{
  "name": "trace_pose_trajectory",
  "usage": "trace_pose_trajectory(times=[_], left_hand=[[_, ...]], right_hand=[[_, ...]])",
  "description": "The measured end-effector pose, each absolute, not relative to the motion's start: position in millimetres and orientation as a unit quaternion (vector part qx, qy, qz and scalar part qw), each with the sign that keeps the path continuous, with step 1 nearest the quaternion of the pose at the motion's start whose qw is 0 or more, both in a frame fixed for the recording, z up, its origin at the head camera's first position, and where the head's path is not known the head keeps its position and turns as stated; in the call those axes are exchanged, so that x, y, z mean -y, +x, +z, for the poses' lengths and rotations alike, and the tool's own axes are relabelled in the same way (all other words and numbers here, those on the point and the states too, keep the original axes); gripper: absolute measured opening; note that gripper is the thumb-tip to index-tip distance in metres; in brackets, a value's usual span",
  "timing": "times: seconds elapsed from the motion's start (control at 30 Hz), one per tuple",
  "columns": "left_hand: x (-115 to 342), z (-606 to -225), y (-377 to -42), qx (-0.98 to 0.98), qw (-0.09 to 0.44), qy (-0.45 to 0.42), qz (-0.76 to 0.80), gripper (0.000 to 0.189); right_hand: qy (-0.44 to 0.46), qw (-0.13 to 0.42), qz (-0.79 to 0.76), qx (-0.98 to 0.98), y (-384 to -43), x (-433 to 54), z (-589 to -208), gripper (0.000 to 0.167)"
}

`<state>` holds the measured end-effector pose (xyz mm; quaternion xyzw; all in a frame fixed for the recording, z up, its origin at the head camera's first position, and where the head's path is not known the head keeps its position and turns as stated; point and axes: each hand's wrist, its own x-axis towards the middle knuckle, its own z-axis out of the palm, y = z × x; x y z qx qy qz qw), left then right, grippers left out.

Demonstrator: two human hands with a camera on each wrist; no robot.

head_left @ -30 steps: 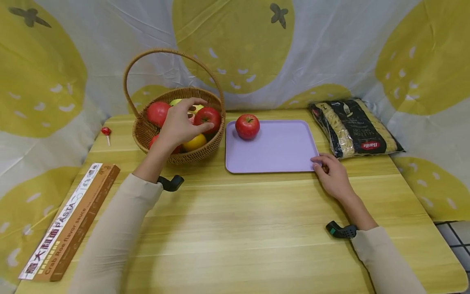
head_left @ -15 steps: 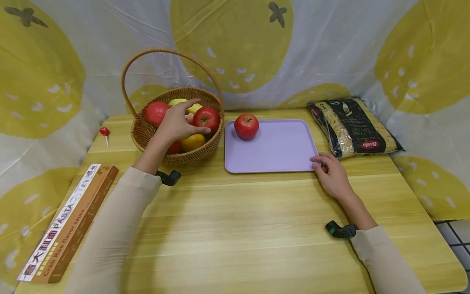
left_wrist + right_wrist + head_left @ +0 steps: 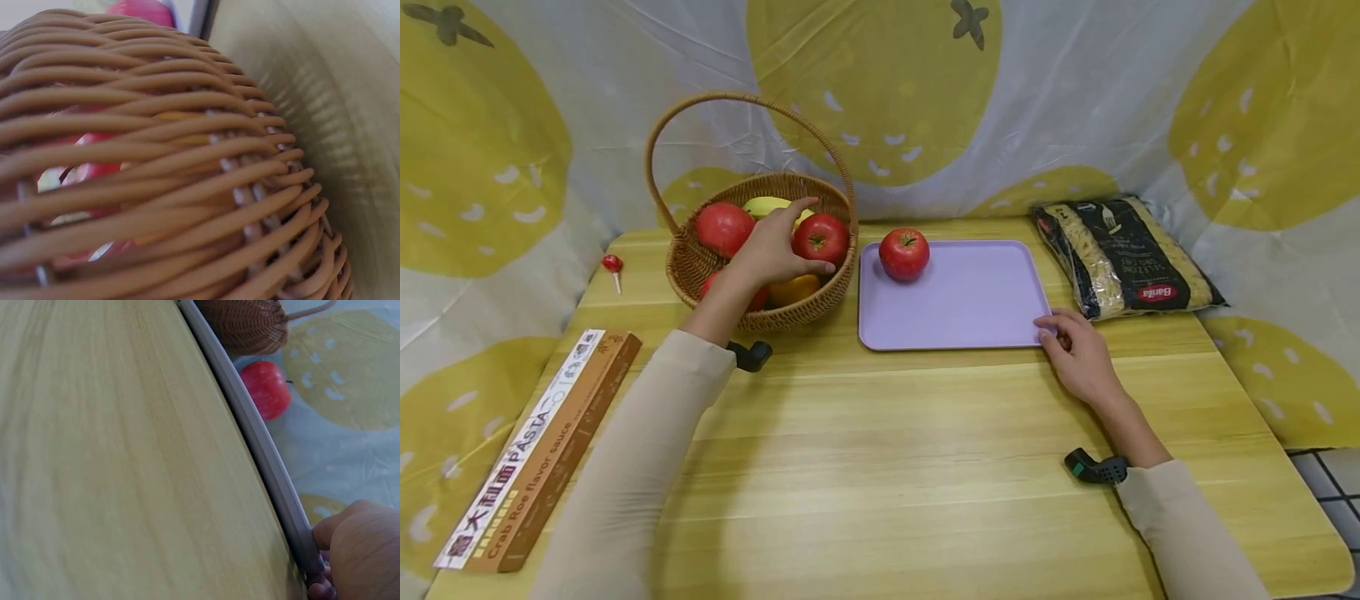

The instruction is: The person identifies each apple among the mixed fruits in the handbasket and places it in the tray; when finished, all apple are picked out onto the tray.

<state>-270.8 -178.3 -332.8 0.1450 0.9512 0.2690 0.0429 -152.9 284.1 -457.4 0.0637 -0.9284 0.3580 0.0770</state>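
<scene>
In the head view my left hand reaches into a wicker basket. Its thumb and fingers curl round a red apple at the basket's right side. Around it lie a larger red fruit, a banana and a yellow-orange fruit. The wicker wall fills much of the left wrist view, where the hand is hidden. My right hand pinches the front right corner of a lilac tray; the right wrist view shows its fingers at the rim. Another red apple sits on the tray's back left.
A pasta bag lies behind the right hand. At the left are a red lollipop and a long pasta box. The basket's tall handle arches over the fruit. A patterned cloth hangs behind the wooden table.
My left fingers and thumb have come closer in on the apple in the basket. The view has shifted slightly. My right hand stays at the tray corner.
</scene>
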Motion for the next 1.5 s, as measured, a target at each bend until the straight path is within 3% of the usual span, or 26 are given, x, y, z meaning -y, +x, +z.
trace_pose_trajectory(times=[0.83,1.13,1.5], left_hand=[[174.0,-340.0,-275.5,-0.966,0.050,0.152,0.202,0.091],[169.9,-336.7,-268.6,-0.966,0.002,0.127,0.223,0.086],[168.8,-330.6,-262.7,-0.964,-0.003,0.109,0.242,0.085]], right_hand=[[0.071,0.080,0.362,0.926,-154.3,-279.8,-452.7,0.030],[0.072,0.081,0.363,0.925,-154.2,-281.0,-455.9,0.030],[0.049,0.093,0.367,0.924,-153.0,-282.5,-459.0,0.030]])
